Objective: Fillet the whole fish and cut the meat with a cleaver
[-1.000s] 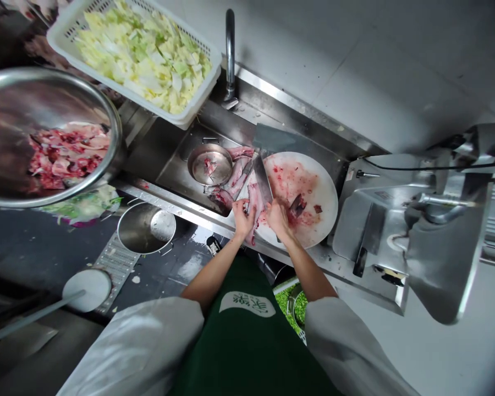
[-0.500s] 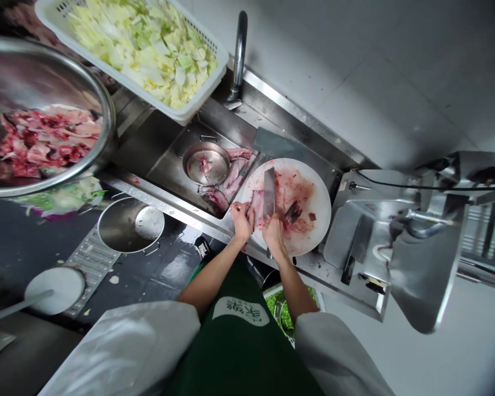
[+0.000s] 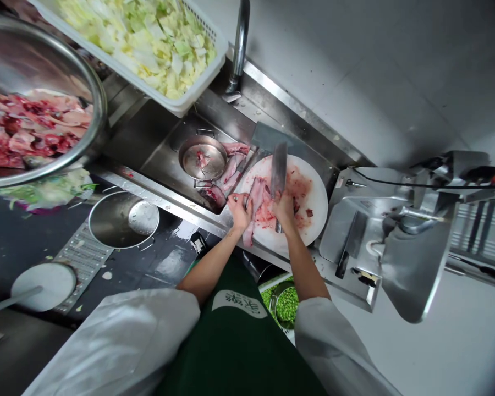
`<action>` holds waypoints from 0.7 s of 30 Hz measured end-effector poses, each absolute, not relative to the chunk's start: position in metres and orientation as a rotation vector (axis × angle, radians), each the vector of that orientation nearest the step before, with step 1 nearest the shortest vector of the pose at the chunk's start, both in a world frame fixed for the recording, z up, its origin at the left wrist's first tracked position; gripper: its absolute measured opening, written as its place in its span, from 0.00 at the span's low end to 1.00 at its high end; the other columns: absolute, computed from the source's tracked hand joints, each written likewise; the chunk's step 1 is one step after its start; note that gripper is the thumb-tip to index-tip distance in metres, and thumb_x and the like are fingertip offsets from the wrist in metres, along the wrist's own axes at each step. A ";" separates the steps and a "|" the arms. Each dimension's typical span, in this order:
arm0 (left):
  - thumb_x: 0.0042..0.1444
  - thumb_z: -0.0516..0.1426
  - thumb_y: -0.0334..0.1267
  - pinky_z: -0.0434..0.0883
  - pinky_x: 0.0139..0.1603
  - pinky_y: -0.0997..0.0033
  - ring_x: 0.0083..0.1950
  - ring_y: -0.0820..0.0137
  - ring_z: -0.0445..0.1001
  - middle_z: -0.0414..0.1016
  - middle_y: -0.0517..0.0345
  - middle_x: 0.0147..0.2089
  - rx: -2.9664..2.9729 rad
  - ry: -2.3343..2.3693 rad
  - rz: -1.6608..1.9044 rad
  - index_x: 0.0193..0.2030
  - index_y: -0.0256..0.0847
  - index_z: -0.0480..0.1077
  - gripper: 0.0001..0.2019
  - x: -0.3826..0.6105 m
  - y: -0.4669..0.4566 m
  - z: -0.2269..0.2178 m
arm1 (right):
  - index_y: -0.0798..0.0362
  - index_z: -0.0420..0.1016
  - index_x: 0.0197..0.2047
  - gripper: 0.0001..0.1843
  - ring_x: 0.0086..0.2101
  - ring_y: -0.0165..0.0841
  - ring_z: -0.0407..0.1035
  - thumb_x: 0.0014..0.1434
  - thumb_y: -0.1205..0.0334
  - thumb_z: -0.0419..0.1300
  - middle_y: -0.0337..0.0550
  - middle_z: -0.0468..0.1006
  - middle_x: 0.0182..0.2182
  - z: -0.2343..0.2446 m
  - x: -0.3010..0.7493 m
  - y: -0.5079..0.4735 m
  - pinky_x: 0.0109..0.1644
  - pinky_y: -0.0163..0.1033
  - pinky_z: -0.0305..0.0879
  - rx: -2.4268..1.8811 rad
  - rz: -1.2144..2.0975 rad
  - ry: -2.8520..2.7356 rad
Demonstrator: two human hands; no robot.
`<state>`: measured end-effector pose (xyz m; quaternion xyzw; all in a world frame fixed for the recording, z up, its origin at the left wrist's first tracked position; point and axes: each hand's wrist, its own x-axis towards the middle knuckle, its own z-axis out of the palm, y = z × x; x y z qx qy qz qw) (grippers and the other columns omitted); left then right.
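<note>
Pink raw fish strip is lying on the round white blood-smeared cutting board, and I am pinning it down with my left hand, fingers curled over it. My right hand is gripping the handle of the broad steel cleaver, whose blade is pointing away from me just beside the fish.

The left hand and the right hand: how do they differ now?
The left hand presses on a fish strip; the right hand grips a cleaver. The left hand sits at the left edge of the board; the right hand nearer its middle. Both are bare.
</note>
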<state>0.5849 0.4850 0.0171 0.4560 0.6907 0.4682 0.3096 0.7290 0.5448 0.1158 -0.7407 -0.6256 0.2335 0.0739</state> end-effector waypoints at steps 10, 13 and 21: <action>0.67 0.59 0.41 0.64 0.70 0.47 0.62 0.52 0.67 0.64 0.45 0.54 1.160 1.839 1.209 0.52 0.43 0.76 0.10 0.585 0.484 0.026 | 0.67 0.71 0.63 0.22 0.53 0.51 0.77 0.70 0.69 0.49 0.67 0.83 0.48 0.138 0.692 0.532 0.55 0.48 0.73 -2.351 0.625 -1.801; 0.67 0.59 0.41 0.64 0.70 0.47 0.62 0.52 0.66 0.64 0.44 0.55 1.177 1.828 1.195 0.50 0.43 0.76 0.09 0.584 0.484 0.025 | 0.68 0.70 0.65 0.22 0.53 0.52 0.78 0.73 0.67 0.49 0.70 0.82 0.50 0.137 0.690 0.541 0.55 0.48 0.72 -2.385 0.616 -1.797; 0.68 0.58 0.45 0.62 0.72 0.45 0.63 0.52 0.65 0.64 0.44 0.54 1.207 1.821 1.207 0.51 0.42 0.75 0.12 0.582 0.487 0.022 | 0.64 0.77 0.58 0.18 0.52 0.47 0.79 0.70 0.70 0.54 0.65 0.84 0.49 0.123 0.715 0.531 0.51 0.40 0.72 -2.394 0.769 -1.859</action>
